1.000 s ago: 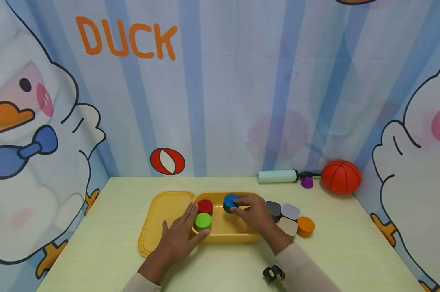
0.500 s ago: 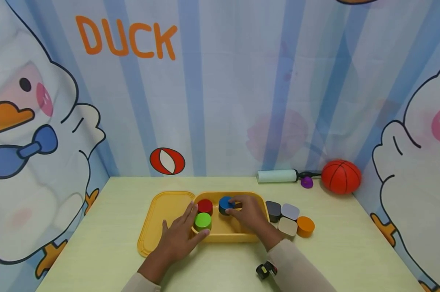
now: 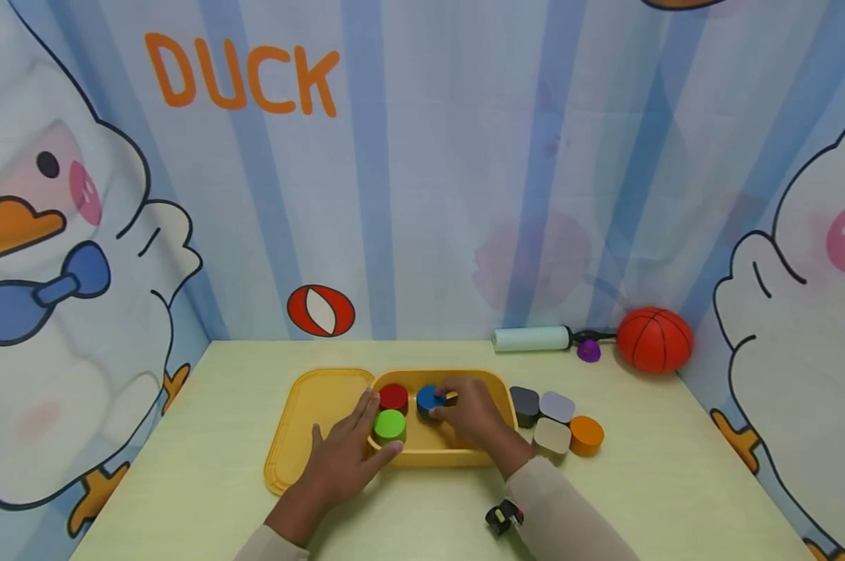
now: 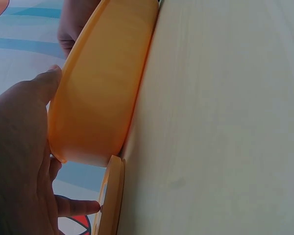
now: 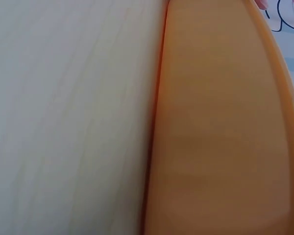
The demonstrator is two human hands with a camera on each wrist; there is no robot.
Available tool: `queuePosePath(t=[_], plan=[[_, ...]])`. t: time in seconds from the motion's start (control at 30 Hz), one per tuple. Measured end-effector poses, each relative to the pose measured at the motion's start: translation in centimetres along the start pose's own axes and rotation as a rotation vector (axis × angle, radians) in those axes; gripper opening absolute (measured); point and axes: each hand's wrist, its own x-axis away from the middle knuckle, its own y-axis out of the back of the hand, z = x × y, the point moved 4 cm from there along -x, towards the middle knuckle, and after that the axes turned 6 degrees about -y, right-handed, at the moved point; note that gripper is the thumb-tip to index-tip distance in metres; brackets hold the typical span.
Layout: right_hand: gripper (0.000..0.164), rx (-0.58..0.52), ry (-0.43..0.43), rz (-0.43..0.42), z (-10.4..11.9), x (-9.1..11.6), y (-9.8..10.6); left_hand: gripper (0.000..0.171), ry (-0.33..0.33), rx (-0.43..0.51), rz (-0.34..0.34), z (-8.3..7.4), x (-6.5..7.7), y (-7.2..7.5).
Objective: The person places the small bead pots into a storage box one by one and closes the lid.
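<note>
A yellow plastic box (image 3: 457, 458) stands on the table with a red round block (image 3: 394, 396) and a light green round block (image 3: 390, 425) at its left end. My right hand (image 3: 475, 409) reaches inside and pinches a blue round block (image 3: 429, 400) between thumb and fingers, just right of the red one. My left hand (image 3: 345, 452) lies at the box's left end, fingers stretched along that side and thumb at the front rim. In the left wrist view, the thumb of the left hand (image 4: 24, 117) touches the orange-looking box wall (image 4: 103, 88). The right wrist view shows only the front wall (image 5: 225, 117) and table.
The yellow lid (image 3: 289, 444) lies left of the box. To the right sit a dark grey block (image 3: 525, 405), a lavender block (image 3: 558, 406), a beige block (image 3: 553, 437) and an orange round block (image 3: 587, 435). Behind are a pump (image 3: 531, 338), a purple item (image 3: 588, 351) and a red ball (image 3: 655, 340).
My right hand has moved left and slightly down with the blue block, bringing it lower in the box and nearer the red block. The left hand has stayed in place.
</note>
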Motion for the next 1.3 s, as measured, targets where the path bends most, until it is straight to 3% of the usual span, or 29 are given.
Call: queuePosePath(t=[0.5,0.97,1.3], plan=[[0.024,0.083,0.015,0.039,0.0,-0.3,-0.7,0.092,0.004,-0.005,-0.006,0.1,0.0,-0.1],[0.038,0.050,0.022,0.125,-0.2,-0.4,-0.9,0.092,0.004,0.002,0.002,0.2,-0.1,-0.2],[0.035,0.056,0.071,0.073,0.4,0.4,0.4,0.094,0.007,0.002,0.005,0.2,-0.1,-0.2]])
